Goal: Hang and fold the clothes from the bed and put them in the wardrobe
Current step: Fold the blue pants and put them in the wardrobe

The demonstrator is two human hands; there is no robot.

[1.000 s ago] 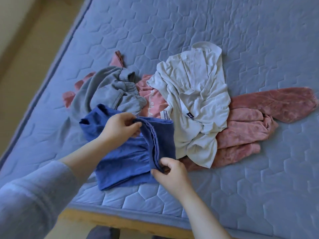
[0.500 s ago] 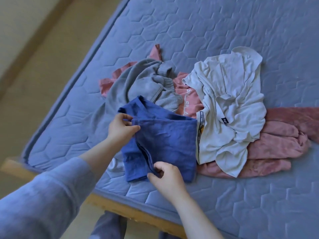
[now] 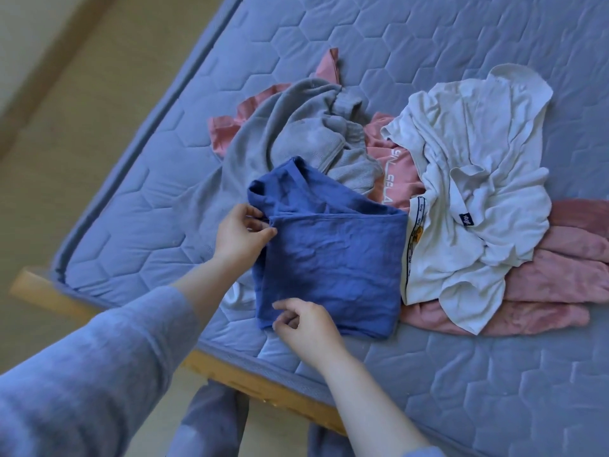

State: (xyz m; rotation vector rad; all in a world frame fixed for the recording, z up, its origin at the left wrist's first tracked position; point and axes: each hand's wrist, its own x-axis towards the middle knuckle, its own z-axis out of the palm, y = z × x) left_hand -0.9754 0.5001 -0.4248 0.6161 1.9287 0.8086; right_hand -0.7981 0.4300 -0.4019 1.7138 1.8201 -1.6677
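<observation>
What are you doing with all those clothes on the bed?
A person is folding a blue garment flat at the near edge of the bed. The left hand pinches its folded edge, and the right hand is at its bottom corner. I can't tell if that hand grips the cloth. A grey top, a white shirt and pink clothes lie crumpled behind, not folded yet.

Blue garment [image 3: 329, 258]: I count one
Grey garment [image 3: 290, 127]: one
White shirt [image 3: 478, 159]: one
Salmon tee [image 3: 397, 166]: one
Fuzzy pink garment [image 3: 560, 275]: one
</observation>
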